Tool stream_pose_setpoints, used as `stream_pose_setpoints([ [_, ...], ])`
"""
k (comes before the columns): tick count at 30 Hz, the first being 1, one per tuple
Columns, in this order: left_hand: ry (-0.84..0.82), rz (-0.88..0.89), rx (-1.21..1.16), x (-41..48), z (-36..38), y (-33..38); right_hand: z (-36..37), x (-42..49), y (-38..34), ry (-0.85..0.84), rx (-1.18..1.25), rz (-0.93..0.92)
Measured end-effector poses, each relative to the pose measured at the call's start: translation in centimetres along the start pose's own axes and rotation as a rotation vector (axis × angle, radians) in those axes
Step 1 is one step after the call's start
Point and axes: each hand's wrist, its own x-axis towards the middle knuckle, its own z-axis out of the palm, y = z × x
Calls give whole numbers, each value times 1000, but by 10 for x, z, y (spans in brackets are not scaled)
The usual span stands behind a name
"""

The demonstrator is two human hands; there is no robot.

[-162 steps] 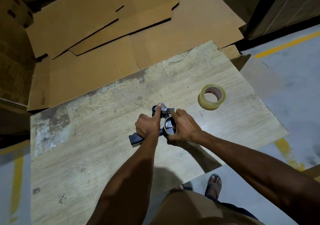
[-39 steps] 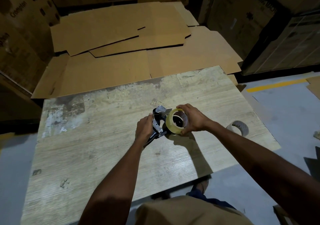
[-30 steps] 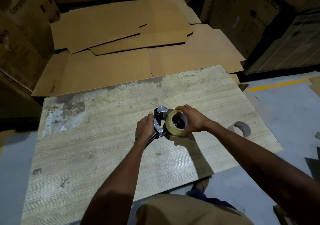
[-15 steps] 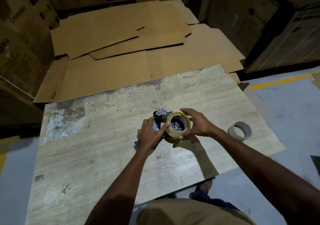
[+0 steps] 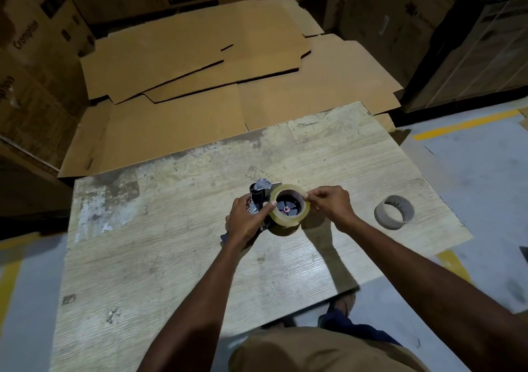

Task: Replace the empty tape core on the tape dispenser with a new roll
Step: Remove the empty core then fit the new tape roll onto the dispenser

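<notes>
- Roll (image 5: 290, 210) sits on the dispenser (image 5: 258, 200) hub, near the middle of the table (image 5: 171, 257); I see the dark spokes through its centre, so I judge the new tape mounted.
- My left hand (image 5: 247, 223) is closed around the dispenser body, its thumb resting against the roll's near-left edge.
- My right hand (image 5: 328, 204) pinches at the roll's upper right rim; whether it has the free tape end between the fingers I cannot tell.
- Old core (image 5: 394, 212) lies on the table well to the right, apart from both hands.
- Step in hand, as I read it: finding and lifting the tape end.
- Next I need to peel that end free and thread it toward the front plate and blade, keeping the left grip steady so the dispenser does not twist.
</notes>
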Motion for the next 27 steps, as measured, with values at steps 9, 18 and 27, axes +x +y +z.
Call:
stream_pose_setpoints([
  [9, 49, -95, -11, 9, 4, -6, 1, 8, -9, 16, 40, 167],
  [18, 182, -85, -28, 8, 7, -6, 1, 19, -17, -6, -18, 270],
  [27, 201, -73, -16, 9, 10, -10, 2, 33, -20, -64, -155, 228],
])
